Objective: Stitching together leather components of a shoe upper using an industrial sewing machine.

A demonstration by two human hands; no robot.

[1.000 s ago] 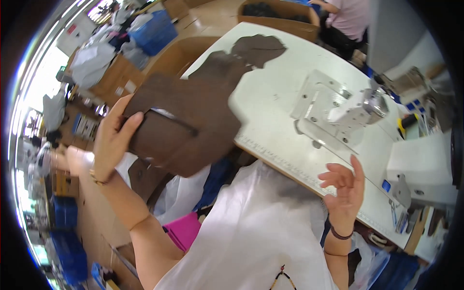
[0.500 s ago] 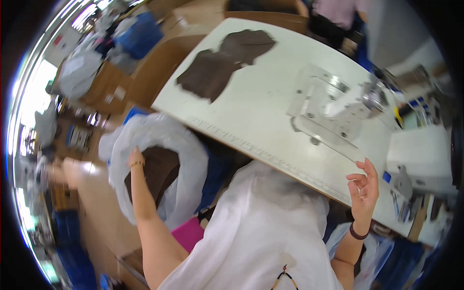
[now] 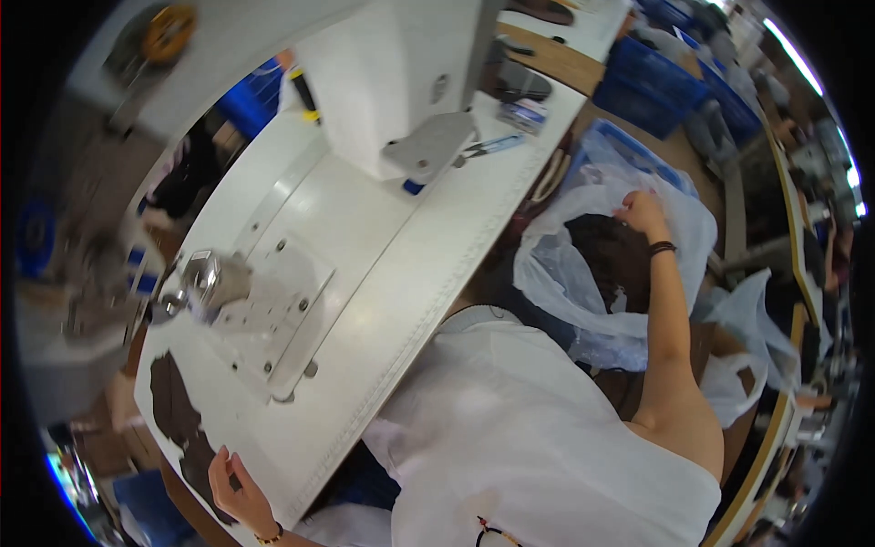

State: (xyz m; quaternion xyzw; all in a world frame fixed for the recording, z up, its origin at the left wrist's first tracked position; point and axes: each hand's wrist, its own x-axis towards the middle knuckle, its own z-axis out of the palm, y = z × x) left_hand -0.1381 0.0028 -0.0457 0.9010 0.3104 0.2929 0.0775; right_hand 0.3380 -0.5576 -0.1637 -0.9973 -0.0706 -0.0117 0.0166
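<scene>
My left hand (image 3: 239, 490) is at the lower left by the table edge, fingers apart and slightly curled, holding nothing. Beside it, the dark brown pieces of material (image 3: 175, 399) lie flat on the white table. On the right, my right hand (image 3: 643, 215) reaches into a translucent plastic bag (image 3: 547, 260). Its fingers are closed at the edge of a dark brown piece (image 3: 612, 260) inside; the fingertips are partly hidden. The bag sits open in a blue crate (image 3: 629, 146), its rim folded outward.
A white sewing machine (image 3: 383, 91) stands on the table, with a metal plate (image 3: 296, 319) set below its arm. Small snips (image 3: 492, 146) and a small box (image 3: 524, 114) lie near the far end. More blue crates (image 3: 652, 82) stand beyond. Another plastic bag (image 3: 756, 337) hangs at the right.
The view has swung to the right. My left hand has left the bag on the left and is now over the table edge. My right hand has gone from the table into the right bag.
</scene>
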